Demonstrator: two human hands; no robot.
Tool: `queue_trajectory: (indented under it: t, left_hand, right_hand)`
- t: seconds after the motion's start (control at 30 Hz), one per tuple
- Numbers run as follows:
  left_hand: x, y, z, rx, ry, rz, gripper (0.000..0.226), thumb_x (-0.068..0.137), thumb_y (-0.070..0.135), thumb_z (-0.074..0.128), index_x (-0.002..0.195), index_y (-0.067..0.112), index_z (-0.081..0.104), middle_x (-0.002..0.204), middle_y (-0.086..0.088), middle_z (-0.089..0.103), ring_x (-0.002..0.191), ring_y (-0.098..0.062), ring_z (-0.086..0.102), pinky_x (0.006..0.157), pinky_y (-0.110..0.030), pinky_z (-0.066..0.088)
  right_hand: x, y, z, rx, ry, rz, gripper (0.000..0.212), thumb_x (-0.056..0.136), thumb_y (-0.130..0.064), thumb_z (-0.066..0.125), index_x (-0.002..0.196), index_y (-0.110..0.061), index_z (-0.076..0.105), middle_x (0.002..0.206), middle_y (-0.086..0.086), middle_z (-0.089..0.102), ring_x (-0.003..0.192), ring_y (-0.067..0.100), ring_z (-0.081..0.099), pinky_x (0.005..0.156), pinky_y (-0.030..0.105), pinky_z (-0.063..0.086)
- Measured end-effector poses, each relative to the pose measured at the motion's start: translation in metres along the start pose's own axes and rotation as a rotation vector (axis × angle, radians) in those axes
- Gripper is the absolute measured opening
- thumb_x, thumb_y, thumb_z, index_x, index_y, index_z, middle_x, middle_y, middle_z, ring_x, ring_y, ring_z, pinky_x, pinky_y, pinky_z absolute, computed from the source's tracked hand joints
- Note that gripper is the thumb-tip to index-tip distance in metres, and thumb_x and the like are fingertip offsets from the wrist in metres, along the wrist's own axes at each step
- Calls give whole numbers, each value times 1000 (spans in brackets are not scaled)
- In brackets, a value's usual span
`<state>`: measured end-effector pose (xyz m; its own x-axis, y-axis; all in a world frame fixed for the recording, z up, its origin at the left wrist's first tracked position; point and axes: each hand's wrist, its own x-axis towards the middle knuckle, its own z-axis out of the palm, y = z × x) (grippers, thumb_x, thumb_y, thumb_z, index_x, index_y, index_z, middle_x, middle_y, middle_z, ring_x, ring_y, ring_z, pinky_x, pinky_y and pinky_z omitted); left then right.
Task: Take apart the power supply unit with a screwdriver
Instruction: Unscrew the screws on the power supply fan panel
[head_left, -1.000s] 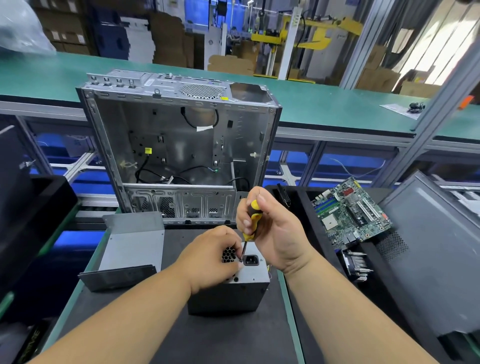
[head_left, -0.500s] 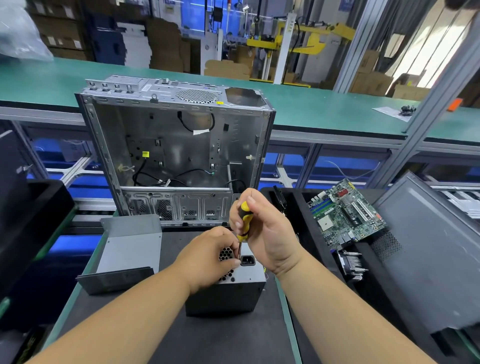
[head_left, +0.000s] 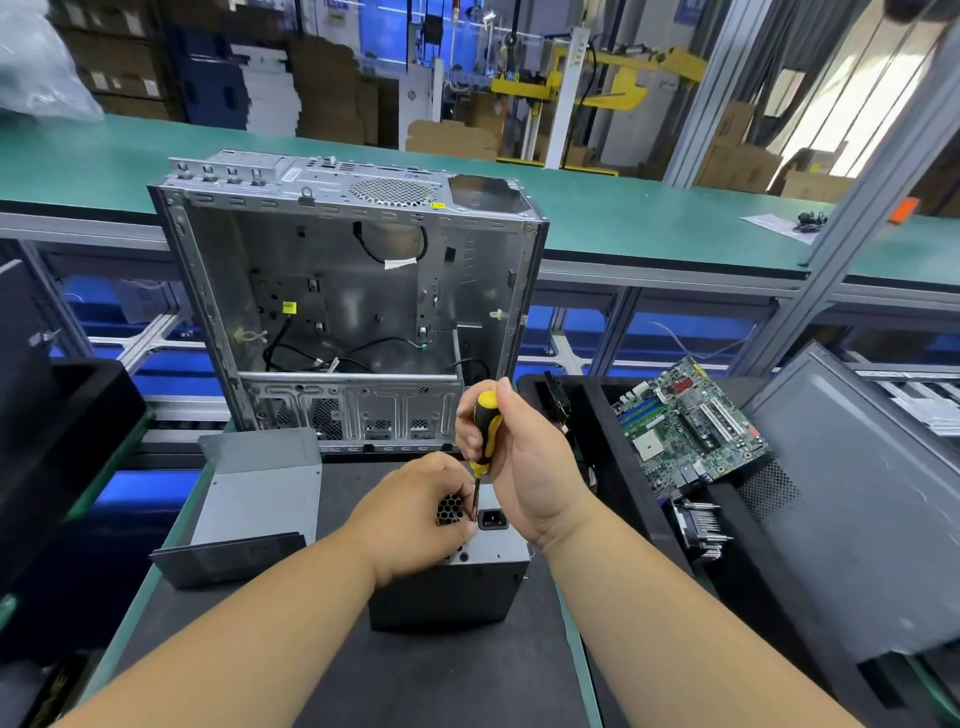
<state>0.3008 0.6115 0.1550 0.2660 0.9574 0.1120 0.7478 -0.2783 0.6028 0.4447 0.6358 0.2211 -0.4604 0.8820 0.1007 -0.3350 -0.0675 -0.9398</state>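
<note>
The big metal case (head_left: 353, 301) stands open at the back of the dark mat (head_left: 363, 675). It sits just where it did a second ago. To the right, a green board (head_left: 685, 421) lies in a black tray (head_left: 613, 467), and it has not moved either. On the left, a grey cover (head_left: 260, 493) lies on the mat, the same as before.

The power box (head_left: 467, 577) stands on the mat in front of the case, between the two arms. It has not slid or tipped in the last second.

The left hand (head_left: 415, 514) rests on top of the box with its fingers curled over the fan holes, holding it steady. It has stayed there the whole time.

The right hand (head_left: 524, 457) has its fingers wrapped round the yellow and black screwdriver (head_left: 483, 436). The handle looks turned a little in the fingers since a second ago, so the hand is likely twisting it.

The thin tip points down at a spot just left of the plug socket (head_left: 492, 518). The screw is too small to see. I think it is still being loosened, so the box is not open yet and most of the job is still to do.
</note>
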Motion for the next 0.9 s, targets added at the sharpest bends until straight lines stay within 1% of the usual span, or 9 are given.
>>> queue_trajectory:
  t: [0.07, 0.13, 0.23, 0.37, 0.47, 0.57, 0.7, 0.77, 0.9]
  left_hand:
    - [-1, 1, -1, 3, -1, -1, 18, 81, 34, 69, 76, 38, 52, 96, 32, 45, 95, 7, 43, 78, -11, 32]
    - [-1, 1, -1, 2, 0, 3, 19, 80, 33, 70, 76, 38, 52, 98, 29, 47, 97, 3, 45, 83, -17, 36]
    - [-1, 2, -1, -16, -3, 1, 18, 79, 32, 70, 76, 36, 53, 104, 23, 50, 103, -3, 48, 93, -27, 42]
    - [0, -1, -1, -8, -17, -3, 12, 80, 35, 69, 81, 35, 57, 107, 23, 51, 107, -4, 49, 97, -33, 43]
    - [1, -2, 0, 8, -21, -16, 12, 79, 38, 68, 80, 36, 57, 106, 24, 50, 106, -4, 50, 96, -33, 44]
    - [1, -3, 1, -4, -10, -20, 12, 78, 39, 68, 78, 36, 56, 102, 26, 49, 102, -3, 48, 91, -30, 44]
    - [2, -4, 1, -15, -10, -24, 13, 79, 39, 68, 77, 38, 54, 102, 29, 47, 102, -2, 47, 90, -29, 44]
    - [3, -4, 0, -24, -24, -28, 12, 79, 39, 67, 78, 38, 54, 106, 24, 50, 106, -4, 49, 93, -34, 45]
    - [3, -5, 1, -28, -24, -22, 12, 79, 38, 67, 79, 38, 55, 109, 22, 52, 109, -5, 50, 96, -35, 44]
  right_hand:
    - [2, 1, 1, -1, 1, 8, 34, 96, -45, 41, 86, -15, 53, 66, 0, 41, 61, 14, 34, 59, 24, 33]
    - [4, 2, -1, -55, 27, 3, 25, 94, -40, 47, 84, -18, 45, 67, -1, 42, 61, 14, 36, 59, 25, 32]
    - [6, 2, -5, -67, 67, 0, 25, 93, -37, 50, 81, -16, 41, 69, -1, 48, 62, 15, 41, 61, 27, 34]
    - [3, -4, -10, -45, 117, -12, 25, 91, -35, 55, 82, -13, 49, 73, 3, 58, 66, 19, 54, 63, 26, 48]
    - [2, -9, -10, -42, 113, 52, 32, 100, -36, 51, 84, -9, 60, 76, 6, 63, 70, 21, 59, 68, 28, 53]
    - [1, -6, -5, 18, 74, 145, 52, 104, -42, 36, 75, -10, 65, 70, 5, 58, 65, 19, 49, 66, 27, 44]
    - [2, 3, -4, 51, 89, 93, 60, 102, -52, 31, 71, -10, 60, 59, 0, 43, 57, 16, 33, 58, 28, 30]
    - [4, 2, -7, 84, 100, 91, 55, 98, -59, 35, 77, -13, 56, 59, 1, 39, 56, 16, 32, 58, 29, 29]
    - [6, 0, -14, 85, 133, 84, 32, 89, -47, 55, 83, -16, 49, 67, 4, 52, 60, 19, 45, 65, 30, 39]
